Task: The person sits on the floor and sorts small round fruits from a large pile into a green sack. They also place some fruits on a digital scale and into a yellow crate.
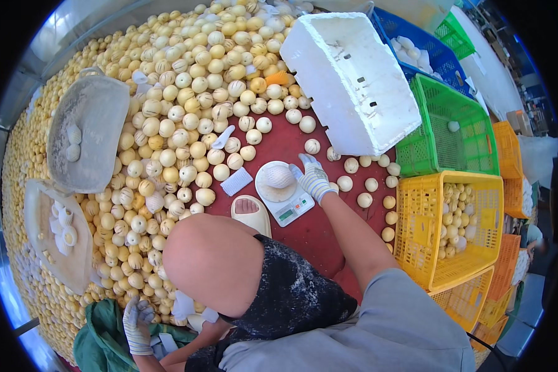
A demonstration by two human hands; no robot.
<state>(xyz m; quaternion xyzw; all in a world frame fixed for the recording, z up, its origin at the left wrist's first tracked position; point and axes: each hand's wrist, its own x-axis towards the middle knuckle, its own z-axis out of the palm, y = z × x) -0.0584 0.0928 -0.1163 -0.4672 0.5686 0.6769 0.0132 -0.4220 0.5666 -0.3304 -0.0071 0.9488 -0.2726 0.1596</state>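
Observation:
A digital scale [302,207] rests on the red floor covering, and a pepino melon in a white foam net [279,177] sits on its round plate. My right hand [315,179], in a striped knit glove, is beside the plate's right edge with fingers spread and nothing in them. My left hand [138,323], gloved alike, is at the lower left, fingers loosely bent and apart, with no object visible in it. It is near a green cloth sack [101,337] and the large pile of pepino melons [186,107]. A flattened foam net sleeve [236,182] lies left of the scale.
A white foam box [358,83] stands beyond my right hand. Green [418,144] and yellow [416,228] plastic crates line the right side; the yellow one contains melons. Loose melons [345,183] lie between. Two translucent tubs [90,125], [58,265] rest on the pile at left.

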